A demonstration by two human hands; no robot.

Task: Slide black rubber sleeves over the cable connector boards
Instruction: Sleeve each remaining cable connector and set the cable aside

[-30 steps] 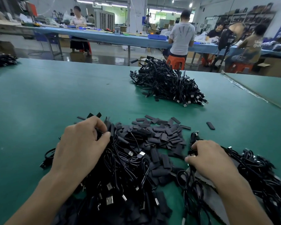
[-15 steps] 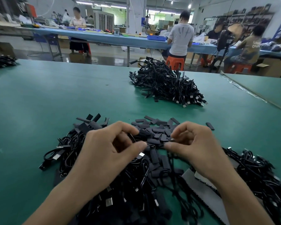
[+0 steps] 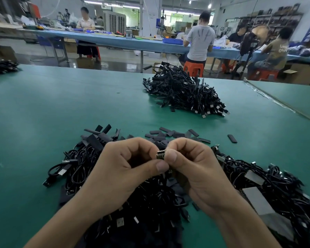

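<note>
My left hand (image 3: 125,169) and my right hand (image 3: 191,167) meet above the near pile, fingers curled. Between their thumbs and forefingers they pinch a small connector board (image 3: 160,154) with metal pins showing. Whether a sleeve is on it is hidden by my fingers. Loose black rubber sleeves (image 3: 170,134) lie scattered just beyond my hands. Under and around my hands spreads a pile of black USB cables (image 3: 75,163).
A second heap of black cables (image 3: 184,92) sits farther back on the green table (image 3: 52,108). More cables with grey strips (image 3: 268,190) lie at the right. One sleeve (image 3: 232,138) lies alone. People work at a blue bench (image 3: 115,40) behind.
My hands left the cable pile and the right-hand cables, came together at the middle, and rose slightly. They now pinch one connector board between them.
</note>
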